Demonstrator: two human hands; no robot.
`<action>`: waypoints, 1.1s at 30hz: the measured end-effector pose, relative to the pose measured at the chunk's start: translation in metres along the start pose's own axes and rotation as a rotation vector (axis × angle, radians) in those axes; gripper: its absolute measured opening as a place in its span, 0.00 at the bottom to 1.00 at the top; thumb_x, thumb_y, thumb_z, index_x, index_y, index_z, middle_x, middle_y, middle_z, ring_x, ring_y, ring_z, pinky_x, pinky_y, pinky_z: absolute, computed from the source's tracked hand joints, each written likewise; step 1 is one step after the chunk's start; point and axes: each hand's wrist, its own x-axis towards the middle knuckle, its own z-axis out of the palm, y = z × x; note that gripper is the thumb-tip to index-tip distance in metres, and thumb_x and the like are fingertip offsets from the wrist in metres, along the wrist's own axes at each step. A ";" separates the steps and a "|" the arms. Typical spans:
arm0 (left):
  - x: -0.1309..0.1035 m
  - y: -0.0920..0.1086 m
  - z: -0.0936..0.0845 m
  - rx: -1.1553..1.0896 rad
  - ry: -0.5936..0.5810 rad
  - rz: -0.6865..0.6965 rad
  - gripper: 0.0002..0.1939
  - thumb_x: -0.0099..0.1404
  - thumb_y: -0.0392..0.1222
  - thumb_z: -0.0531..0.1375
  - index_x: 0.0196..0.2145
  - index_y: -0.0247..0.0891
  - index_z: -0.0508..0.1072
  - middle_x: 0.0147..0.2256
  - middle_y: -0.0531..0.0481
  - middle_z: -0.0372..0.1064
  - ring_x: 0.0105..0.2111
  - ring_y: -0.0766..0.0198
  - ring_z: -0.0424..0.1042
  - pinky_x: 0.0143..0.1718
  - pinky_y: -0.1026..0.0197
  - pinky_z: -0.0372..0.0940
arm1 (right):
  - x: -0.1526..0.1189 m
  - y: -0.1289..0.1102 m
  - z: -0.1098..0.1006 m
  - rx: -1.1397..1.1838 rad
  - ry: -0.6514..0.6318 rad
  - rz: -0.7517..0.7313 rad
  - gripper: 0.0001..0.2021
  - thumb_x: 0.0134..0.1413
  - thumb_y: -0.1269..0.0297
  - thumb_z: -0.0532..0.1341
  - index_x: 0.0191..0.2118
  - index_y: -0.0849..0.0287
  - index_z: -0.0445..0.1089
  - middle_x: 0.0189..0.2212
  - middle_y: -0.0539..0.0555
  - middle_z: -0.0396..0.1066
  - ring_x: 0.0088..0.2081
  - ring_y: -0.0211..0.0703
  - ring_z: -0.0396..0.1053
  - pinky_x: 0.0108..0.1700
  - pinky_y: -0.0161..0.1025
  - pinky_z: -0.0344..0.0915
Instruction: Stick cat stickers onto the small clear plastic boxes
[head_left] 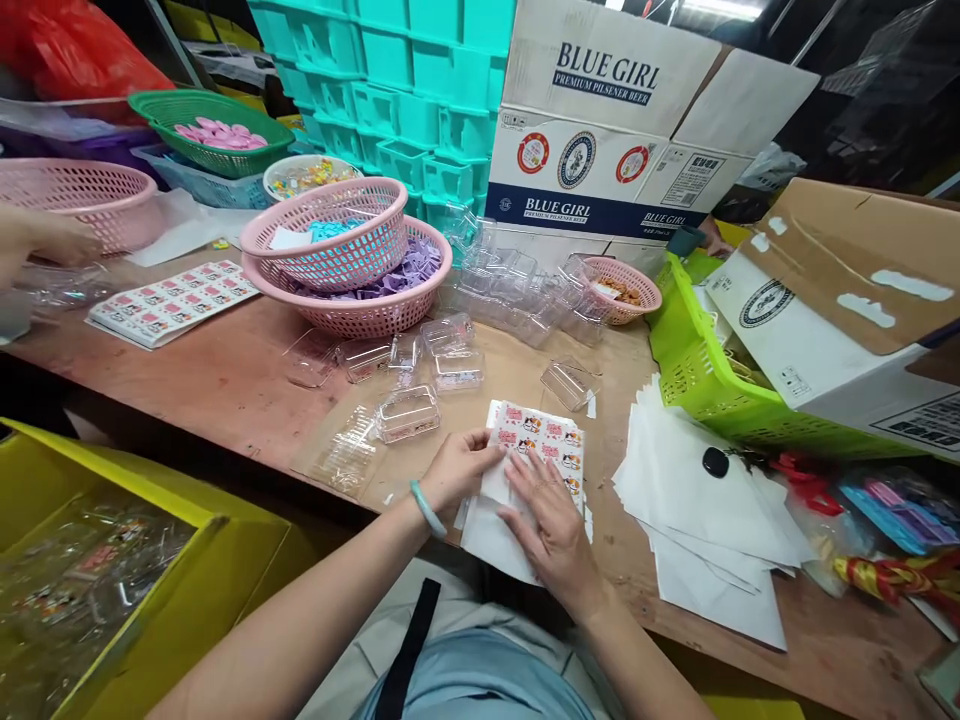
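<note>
A stack of cat sticker sheets (574, 455) lies at the table's front edge, its lower part plain white. My left hand (469, 465), with a pale green bangle on the wrist, pinches the stack's left side between thumb and fingers. Spread flat across the sheets is my right hand (551, 520), fingers apart. Just beyond them sit a clear plastic box (407, 412) and another clear box (570, 383). Several more clear boxes stand behind, some with small stickers on them. White backing papers (690, 500) are piled to the right, with a black round object on top.
Pink baskets (345, 310) hold purple and blue pieces. Teal crates (390, 90) and a beer carton (585, 120) stand behind. A green basket (701, 360) is right; a yellow bin (247, 540) is lower left. Another person's hand (52, 240) is at far left, near more stickers (176, 300).
</note>
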 end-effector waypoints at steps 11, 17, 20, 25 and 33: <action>-0.012 0.009 0.019 0.091 -0.224 0.069 0.10 0.55 0.46 0.64 0.27 0.34 0.75 0.26 0.52 0.68 0.29 0.66 0.63 0.33 0.64 0.58 | 0.026 0.028 -0.004 0.052 0.085 0.053 0.18 0.61 0.67 0.57 0.56 0.51 0.68 0.53 0.55 0.70 0.58 0.52 0.64 0.61 0.60 0.56; -0.002 -0.005 0.017 0.148 -0.046 0.021 0.15 0.52 0.48 0.65 0.32 0.32 0.78 0.29 0.47 0.72 0.30 0.64 0.65 0.33 0.63 0.58 | 0.022 0.026 -0.005 0.395 0.173 0.350 0.14 0.63 0.63 0.55 0.52 0.51 0.71 0.52 0.52 0.71 0.54 0.47 0.69 0.58 0.50 0.63; 0.000 -0.008 0.016 0.110 -0.009 -0.003 0.15 0.51 0.48 0.66 0.31 0.33 0.76 0.27 0.49 0.70 0.26 0.66 0.63 0.30 0.64 0.57 | 0.022 0.030 -0.007 0.497 0.242 0.486 0.13 0.61 0.60 0.58 0.48 0.52 0.74 0.49 0.53 0.73 0.52 0.48 0.70 0.57 0.49 0.66; -0.002 -0.004 0.017 0.170 -0.040 0.110 0.12 0.55 0.47 0.63 0.29 0.34 0.75 0.28 0.50 0.70 0.29 0.65 0.65 0.33 0.64 0.59 | 0.021 0.035 0.000 0.435 0.126 0.357 0.15 0.53 0.61 0.65 0.48 0.50 0.74 0.50 0.53 0.73 0.52 0.49 0.70 0.58 0.51 0.65; 0.000 -0.013 0.011 0.368 0.062 0.206 0.11 0.58 0.45 0.60 0.27 0.34 0.75 0.26 0.50 0.69 0.28 0.64 0.64 0.29 0.65 0.57 | 0.027 0.030 -0.001 0.623 0.192 0.599 0.10 0.55 0.57 0.62 0.39 0.54 0.78 0.39 0.53 0.78 0.43 0.49 0.75 0.49 0.48 0.71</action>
